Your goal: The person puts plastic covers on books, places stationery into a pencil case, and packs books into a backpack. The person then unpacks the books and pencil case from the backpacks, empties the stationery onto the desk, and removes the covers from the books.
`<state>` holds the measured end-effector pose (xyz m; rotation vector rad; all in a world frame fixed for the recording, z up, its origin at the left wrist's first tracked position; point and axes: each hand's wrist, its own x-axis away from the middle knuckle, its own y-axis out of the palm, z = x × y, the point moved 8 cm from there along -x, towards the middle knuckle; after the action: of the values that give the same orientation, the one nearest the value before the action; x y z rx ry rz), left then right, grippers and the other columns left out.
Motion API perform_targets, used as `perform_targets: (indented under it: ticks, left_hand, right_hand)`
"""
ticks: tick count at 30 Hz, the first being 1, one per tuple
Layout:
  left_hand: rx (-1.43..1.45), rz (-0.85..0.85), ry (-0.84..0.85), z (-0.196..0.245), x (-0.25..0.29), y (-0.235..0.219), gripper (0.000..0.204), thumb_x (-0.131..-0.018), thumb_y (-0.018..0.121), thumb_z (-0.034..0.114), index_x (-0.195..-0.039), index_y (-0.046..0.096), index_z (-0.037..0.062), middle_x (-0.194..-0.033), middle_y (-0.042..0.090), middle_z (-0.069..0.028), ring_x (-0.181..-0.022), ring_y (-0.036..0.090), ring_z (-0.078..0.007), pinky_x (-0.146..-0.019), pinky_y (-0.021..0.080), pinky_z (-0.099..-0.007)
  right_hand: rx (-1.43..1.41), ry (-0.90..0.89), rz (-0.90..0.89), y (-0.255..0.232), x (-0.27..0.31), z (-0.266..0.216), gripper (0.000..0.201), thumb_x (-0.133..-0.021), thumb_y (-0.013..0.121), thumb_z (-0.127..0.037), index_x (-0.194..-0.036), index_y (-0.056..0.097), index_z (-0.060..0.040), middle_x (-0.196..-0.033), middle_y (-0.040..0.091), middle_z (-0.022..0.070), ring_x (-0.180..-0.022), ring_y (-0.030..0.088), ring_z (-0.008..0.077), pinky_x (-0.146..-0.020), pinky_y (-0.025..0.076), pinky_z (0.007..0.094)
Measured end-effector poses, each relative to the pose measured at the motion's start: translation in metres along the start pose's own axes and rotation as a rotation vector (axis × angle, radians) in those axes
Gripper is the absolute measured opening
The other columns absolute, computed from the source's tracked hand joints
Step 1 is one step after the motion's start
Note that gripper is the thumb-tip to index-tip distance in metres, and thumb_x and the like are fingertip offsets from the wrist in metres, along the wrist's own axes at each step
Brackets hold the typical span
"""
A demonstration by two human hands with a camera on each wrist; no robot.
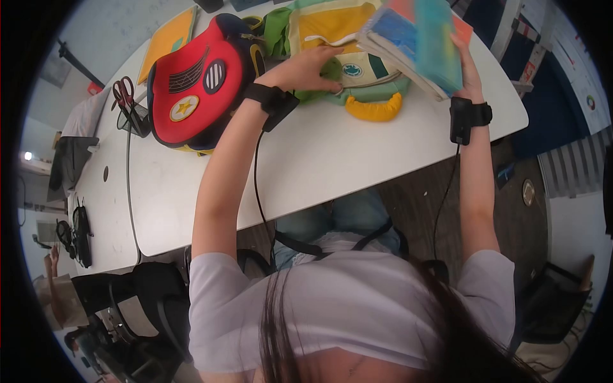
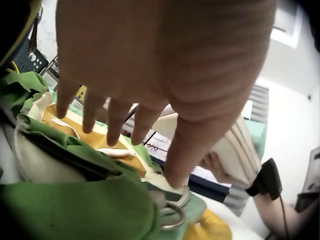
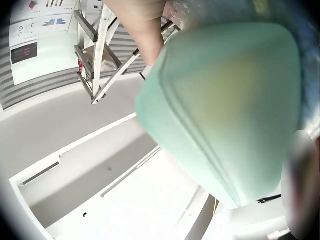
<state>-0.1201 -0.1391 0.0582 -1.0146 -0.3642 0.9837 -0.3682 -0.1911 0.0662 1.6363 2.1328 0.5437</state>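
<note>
My right hand (image 1: 470,75) grips a stack of books (image 1: 399,48) at its right edge, with a teal plastic-like cover (image 1: 440,54) on the near side. The stack is tilted over the right part of a green, yellow and cream bag (image 1: 367,71) lying on the table. In the right wrist view the teal cover (image 3: 225,110) fills much of the picture. My left hand (image 1: 306,69) is at the bag's left side, fingers spread and pointing down over it. In the left wrist view, the thumb comes close to the bag's edge, above a metal ring (image 2: 172,217).
A red car-shaped backpack (image 1: 191,89) stands left of the green bag. Beyond it lies an orange folder (image 1: 169,41). Scissors (image 1: 123,92) stick out of a mesh holder (image 1: 133,120). A yellow padded handle (image 1: 373,108) lies toward the white table's (image 1: 306,166) front edge.
</note>
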Motion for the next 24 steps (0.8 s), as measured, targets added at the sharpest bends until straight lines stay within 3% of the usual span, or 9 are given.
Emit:
perform_targets:
  ticks: [2,3,6,9,12,15,19,21,24]
  left_hand:
    - [-0.535,0.0,0.005,0.001,0.003,0.017,0.065,-0.077,0.063,0.038,-0.132,0.036,0.0182,-0.129,0.042,-0.0125,-0.122,0.036,-0.0271,-0.099,0.03,-0.0432]
    - [-0.55,0.082,0.149,0.007,0.002,0.021,0.059,-0.075,0.064,0.038,-0.127,0.044,0.0185,-0.126,0.045,-0.0108,-0.122,0.035,-0.0279,-0.1,0.026,-0.0458]
    - [-0.405,-0.072,0.222,0.009,-0.01,0.027,0.049,-0.076,0.062,0.04,-0.118,0.054,0.0168,-0.118,0.05,-0.01,-0.115,0.041,-0.0281,-0.1,0.027,-0.043]
    - [-0.179,-0.141,0.172,-0.001,-0.021,0.03,0.04,-0.077,0.06,0.041,-0.107,0.061,0.0146,-0.106,0.055,-0.0087,-0.105,0.047,-0.0269,-0.095,0.031,-0.0412]
    - [-0.301,-0.228,0.052,0.005,-0.032,0.036,0.034,-0.078,0.059,0.039,-0.1,0.061,0.0124,-0.097,0.057,-0.0073,-0.097,0.05,-0.0256,-0.091,0.034,-0.0403]
    - [-0.384,-0.063,0.008,0.025,-0.029,0.039,0.029,-0.08,0.058,0.038,-0.09,0.061,0.0104,-0.09,0.06,-0.0052,-0.091,0.053,-0.0241,-0.087,0.035,-0.0386]
    - [-0.438,-0.009,0.044,0.026,-0.037,0.039,0.029,-0.08,0.059,0.038,-0.086,0.06,0.0096,-0.081,0.06,-0.0032,-0.085,0.054,-0.0218,-0.082,0.036,-0.0356]
    - [-0.236,-0.217,-0.088,0.012,-0.042,0.044,0.028,-0.08,0.059,0.038,-0.085,0.059,0.0096,-0.073,0.058,-0.001,-0.078,0.053,-0.0194,-0.079,0.034,-0.0348]
    - [-0.034,-0.365,-0.235,0.007,-0.038,0.044,0.028,-0.079,0.06,0.038,-0.084,0.059,0.0098,-0.071,0.056,-0.0006,-0.076,0.051,-0.0176,-0.08,0.031,-0.0357]
  right_hand:
    - [0.013,-0.081,0.092,-0.011,0.007,-0.01,0.045,-0.077,0.065,-0.029,-0.111,0.052,-0.0031,-0.099,0.059,0.0057,-0.087,0.058,0.015,-0.077,0.048,0.027]
    - [0.034,-0.102,0.153,-0.016,0.011,-0.012,0.044,-0.077,0.064,-0.031,-0.11,0.053,-0.0038,-0.1,0.058,0.0053,-0.088,0.057,0.0142,-0.077,0.046,0.0261]
    - [0.07,-0.136,0.194,-0.028,0.016,-0.016,0.044,-0.078,0.063,-0.032,-0.111,0.053,-0.0039,-0.101,0.057,0.0046,-0.089,0.056,0.0132,-0.077,0.045,0.0252]
    - [0.114,-0.168,0.202,-0.03,0.024,-0.022,0.044,-0.08,0.06,-0.034,-0.111,0.053,-0.0042,-0.101,0.057,0.0039,-0.089,0.055,0.0124,-0.077,0.044,0.024]
    - [0.143,-0.167,0.203,-0.029,0.029,-0.024,0.044,-0.081,0.057,-0.036,-0.111,0.053,-0.0049,-0.101,0.057,0.0035,-0.089,0.055,0.012,-0.077,0.044,0.0234]
    - [0.135,-0.175,0.178,-0.031,0.029,-0.024,0.043,-0.082,0.055,-0.037,-0.111,0.053,-0.0052,-0.101,0.057,0.0036,-0.089,0.055,0.0118,-0.076,0.043,0.0233]
    - [0.106,-0.187,0.101,-0.024,0.031,-0.024,0.043,-0.083,0.054,-0.038,-0.111,0.052,-0.005,-0.101,0.057,0.0042,-0.088,0.055,0.0121,-0.076,0.044,0.0235]
    - [0.101,-0.202,0.048,-0.02,0.032,-0.026,0.044,-0.084,0.053,-0.038,-0.112,0.051,-0.0045,-0.101,0.057,0.0049,-0.088,0.055,0.0125,-0.076,0.045,0.0241]
    - [0.065,-0.151,0.018,-0.02,0.032,-0.024,0.043,-0.084,0.053,-0.037,-0.112,0.051,-0.0045,-0.1,0.057,0.0051,-0.087,0.056,0.0128,-0.076,0.046,0.0244]
